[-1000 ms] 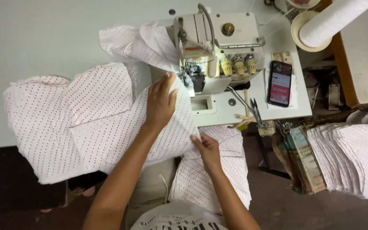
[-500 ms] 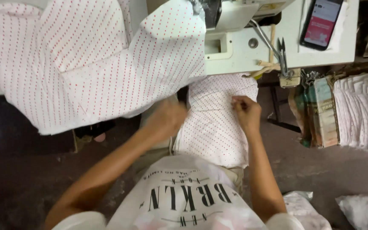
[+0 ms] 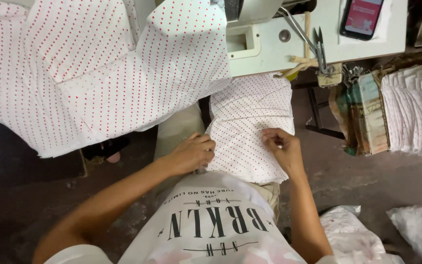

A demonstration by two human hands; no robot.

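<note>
Fabric piece: white cloth with small red dots (image 3: 250,132), lying on the person's lap, creased in shallow folds, its far end running up under the tabletop edge.
Left hand: left hand (image 3: 191,154) closed on the near left edge of the fabric piece, fingers curled over the hem.
Right hand: right hand (image 3: 282,146) pinching the fabric piece at its right side, fingertips bent down into the cloth.
Large dotted cloth: a bigger sheet of the same print (image 3: 98,73) hangs off the tabletop at far left, draping well below the edge and just beside the lap piece.
Tabletop: white tabletop (image 3: 367,46) at far right, its near edge just above the lap piece; scissors (image 3: 321,46) and a phone (image 3: 362,17) lie on it.
Stacked cloth: a pile of pale pieces (image 3: 416,112) stands at right, well apart from the hands.
Open room: dark floor (image 3: 35,195) lies bare to the left of the lap.
</note>
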